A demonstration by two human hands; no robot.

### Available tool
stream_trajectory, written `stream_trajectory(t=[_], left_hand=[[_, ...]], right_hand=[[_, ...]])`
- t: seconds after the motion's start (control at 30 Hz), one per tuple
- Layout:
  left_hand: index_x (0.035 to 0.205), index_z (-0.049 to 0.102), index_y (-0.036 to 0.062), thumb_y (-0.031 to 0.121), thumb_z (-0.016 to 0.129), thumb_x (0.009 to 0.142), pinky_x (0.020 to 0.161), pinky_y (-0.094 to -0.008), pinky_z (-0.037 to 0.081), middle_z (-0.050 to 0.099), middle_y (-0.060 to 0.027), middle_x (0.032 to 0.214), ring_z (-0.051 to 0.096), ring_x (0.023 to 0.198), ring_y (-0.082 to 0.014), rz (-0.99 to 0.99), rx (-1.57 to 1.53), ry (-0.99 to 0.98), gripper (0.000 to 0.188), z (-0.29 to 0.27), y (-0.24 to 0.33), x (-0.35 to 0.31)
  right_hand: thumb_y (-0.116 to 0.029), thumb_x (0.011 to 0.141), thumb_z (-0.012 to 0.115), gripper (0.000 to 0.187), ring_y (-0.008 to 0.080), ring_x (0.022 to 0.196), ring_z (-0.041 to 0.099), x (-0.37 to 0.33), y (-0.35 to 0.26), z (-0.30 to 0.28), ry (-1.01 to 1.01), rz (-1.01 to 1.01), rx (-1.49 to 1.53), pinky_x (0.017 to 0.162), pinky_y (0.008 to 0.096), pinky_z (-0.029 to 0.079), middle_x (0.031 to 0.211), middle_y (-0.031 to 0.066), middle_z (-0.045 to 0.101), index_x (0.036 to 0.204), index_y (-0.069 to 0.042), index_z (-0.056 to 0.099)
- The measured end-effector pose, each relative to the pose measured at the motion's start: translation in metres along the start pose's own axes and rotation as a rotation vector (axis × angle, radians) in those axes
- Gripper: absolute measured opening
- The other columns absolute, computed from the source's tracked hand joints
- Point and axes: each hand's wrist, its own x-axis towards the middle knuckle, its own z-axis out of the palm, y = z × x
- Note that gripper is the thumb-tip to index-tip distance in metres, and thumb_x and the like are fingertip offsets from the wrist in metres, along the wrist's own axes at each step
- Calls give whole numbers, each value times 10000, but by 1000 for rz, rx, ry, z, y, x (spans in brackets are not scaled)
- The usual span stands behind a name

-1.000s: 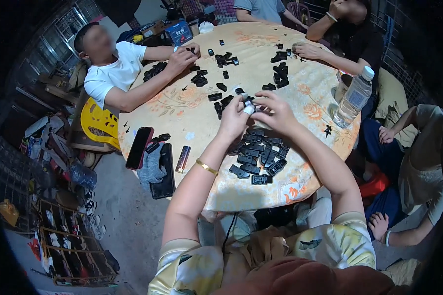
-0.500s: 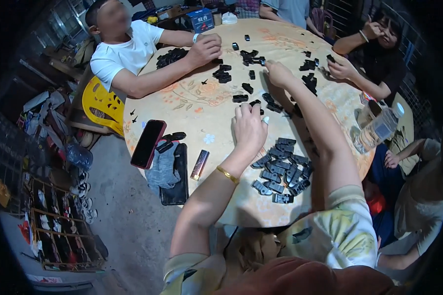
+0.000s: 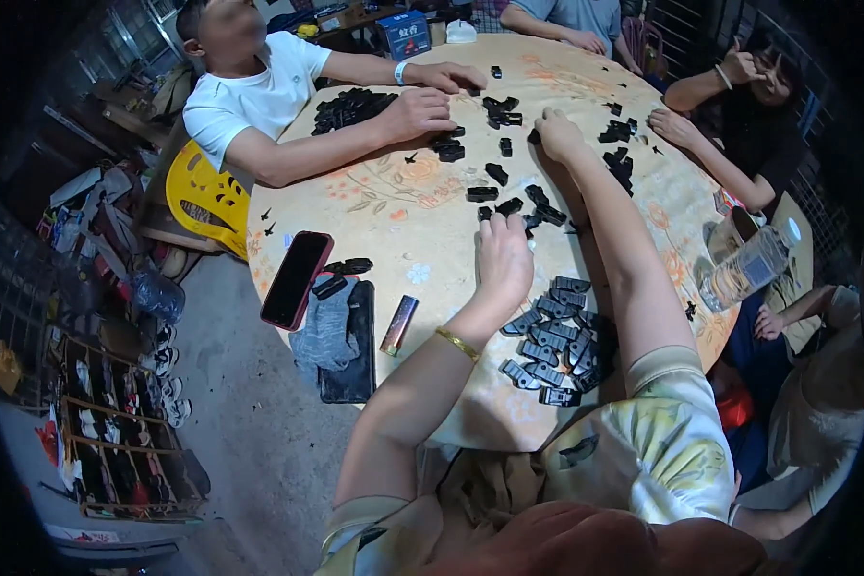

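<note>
Small black plastic pieces, clip-like in shape, lie scattered over a round table (image 3: 355, 216). My left hand (image 3: 506, 261), with a gold bracelet at the wrist, is closed, its bent fingertips on a black plastic piece (image 3: 486, 212) near the middle; the fingers partly cover it. Farther out, my right hand (image 3: 561, 137) is closed, pinching another black plastic piece (image 3: 535, 137) at its fingertips. Just beyond my left hand lie several loose pieces (image 3: 545, 208). Between my forearms, close to me, sits a pile of ridged black pieces (image 3: 557, 336).
Left of my left arm are a phone (image 3: 298, 278), a grey cloth (image 3: 328, 331), a dark flat case (image 3: 360, 360) and a shiny lighter-like stick (image 3: 398, 324). A plastic bottle (image 3: 749, 267) stands right. Co-workers' hands (image 3: 418, 113) rest by a black heap (image 3: 350, 110) at far left.
My right hand has drawn slightly back from the central cluster. The left-side co-worker's hands have parted and lowered to the table. The right-side person's raised piece is gone from that hand, now on the table.
</note>
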Motion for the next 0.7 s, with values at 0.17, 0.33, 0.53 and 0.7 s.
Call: stream_trajectory(t=[0.17,0.33,0.53,0.7], left_hand=[[913,532,-10,-18,499,702,736,-413,423,541,-181,875,515,812,-334,-11,-66,34,213,1,-5,-6],[982,547,26,30,600,722,728,-400,456,576,-166,935,564,858,-333,-187,-432,79,265,9,-11,6],[1012,532,29,115,685,727,707,-313,487,629,-113,887,625,817,-223,-262,-635,54,334,20,-19,14],[1013,397,-5,-2,630,736,683,-303,495,608,-140,879,615,814,-203,-216,-776,-69,362,17,1,5]], right_hand=[[-100,682,602,214,325,874,584,-22,-9,-22,-167,-179,285,735,416,469,868,165,622,891,-61,578],[-161,676,620,230,342,791,595,-64,-11,-44,-120,-308,216,692,438,466,801,165,621,876,-54,582],[-124,745,652,323,155,722,613,-144,-18,-74,16,92,1192,613,281,488,814,70,633,1040,-14,578],[-97,770,652,357,118,733,608,-218,-54,-96,-19,166,1410,626,246,511,846,60,624,1092,22,557]])
